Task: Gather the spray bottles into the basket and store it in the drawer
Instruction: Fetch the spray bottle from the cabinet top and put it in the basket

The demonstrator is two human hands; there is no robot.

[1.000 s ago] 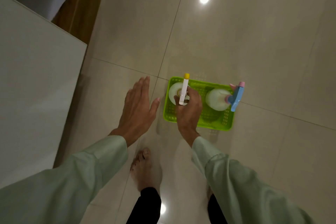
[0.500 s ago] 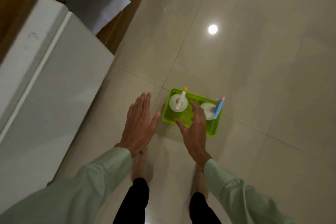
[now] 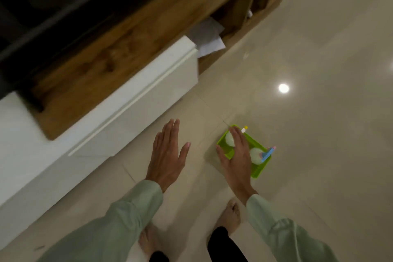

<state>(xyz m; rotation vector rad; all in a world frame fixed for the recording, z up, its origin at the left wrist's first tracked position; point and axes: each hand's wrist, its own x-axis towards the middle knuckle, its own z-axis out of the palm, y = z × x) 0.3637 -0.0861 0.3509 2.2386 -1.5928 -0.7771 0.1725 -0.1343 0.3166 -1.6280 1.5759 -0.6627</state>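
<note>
A green plastic basket (image 3: 259, 169) stands on the tiled floor, right of centre. Two white spray bottles stand upright in it: one with a white nozzle and yellow tip (image 3: 229, 140) at the far end, one with a blue and pink trigger (image 3: 256, 155) nearer. My right hand (image 3: 236, 156) hovers flat above the basket with fingers spread, holding nothing, and hides part of the far bottle. Left of the basket, my left hand (image 3: 169, 155) is spread open over the floor. A white drawer front (image 3: 138, 100) of the low cabinet stands to the left.
A low wooden cabinet (image 3: 119, 44) with a white drawer unit runs along the left. White paper (image 3: 207, 38) lies in an open shelf beside the drawer. My bare feet (image 3: 230, 216) stand on the glossy tiles below the hands.
My right hand let go of the yellow-tipped bottle, which now stands in the basket, and lifted away open. The view rose and swung left, bringing the cabinet and drawer into sight.
</note>
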